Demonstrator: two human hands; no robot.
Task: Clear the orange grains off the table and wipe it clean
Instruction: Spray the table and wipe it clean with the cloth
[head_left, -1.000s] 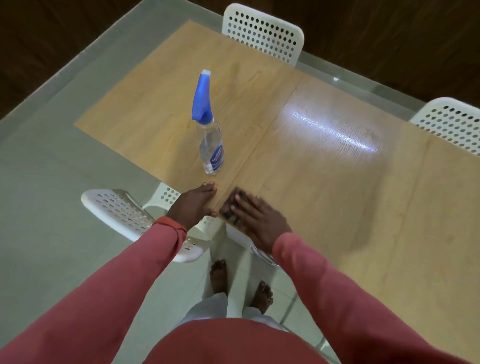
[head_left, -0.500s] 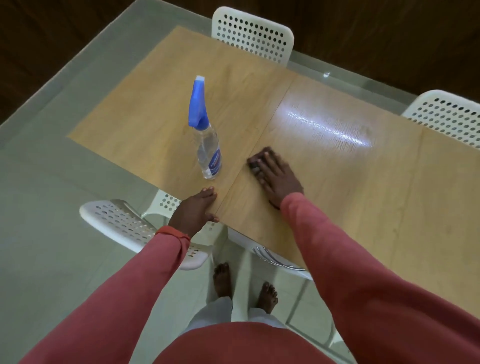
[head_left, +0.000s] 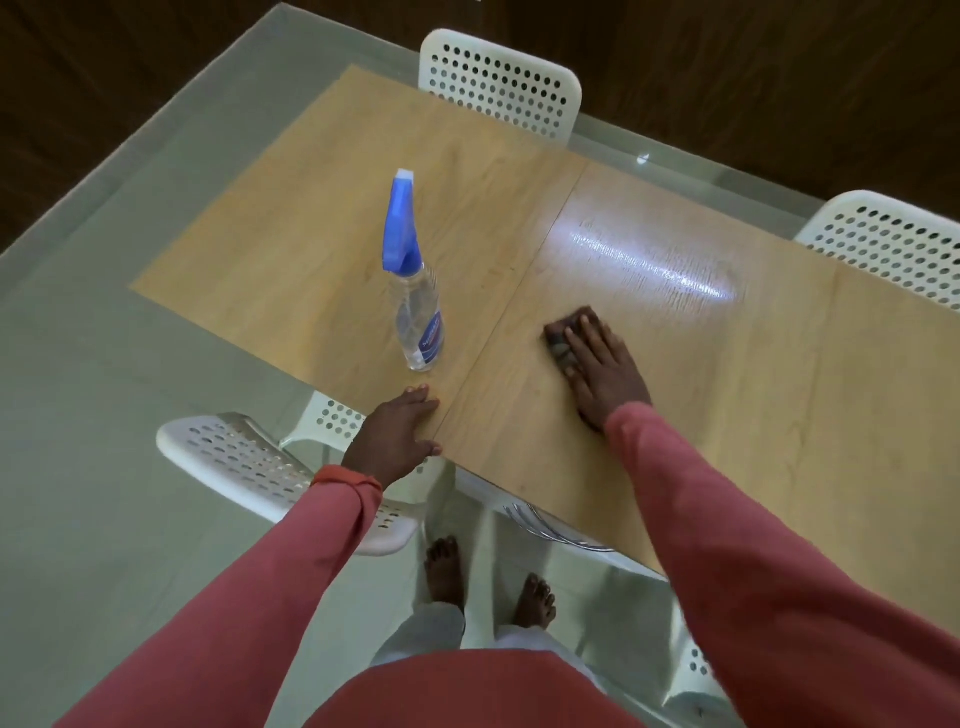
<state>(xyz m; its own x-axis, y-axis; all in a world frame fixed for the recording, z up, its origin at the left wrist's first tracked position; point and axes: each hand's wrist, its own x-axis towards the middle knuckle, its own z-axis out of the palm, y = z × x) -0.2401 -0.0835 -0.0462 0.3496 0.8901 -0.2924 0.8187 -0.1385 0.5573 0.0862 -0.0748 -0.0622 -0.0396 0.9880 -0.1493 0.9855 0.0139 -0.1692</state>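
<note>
1. The right hand (head_left: 602, 371) lies flat, fingers straight, pressing a dark cloth (head_left: 563, 332) onto the counter (head_left: 727, 415); it has been pushed farther from the near edge than a second ago, so wiping is judged under way.
2. The left hand (head_left: 397, 436) is kept resting open on the counter's near edge.
3. No orange grains are visible.
4. The spray bottle (head_left: 415, 301) stands upright between the hands; its label is too blurred to read.

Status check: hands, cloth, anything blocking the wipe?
Right hand flat, pressing dark cloth on wooden tabletop. Left hand rests open at near table edge. No orange grains visible. Spray bottle upright left of cloth, apart from it.
</note>
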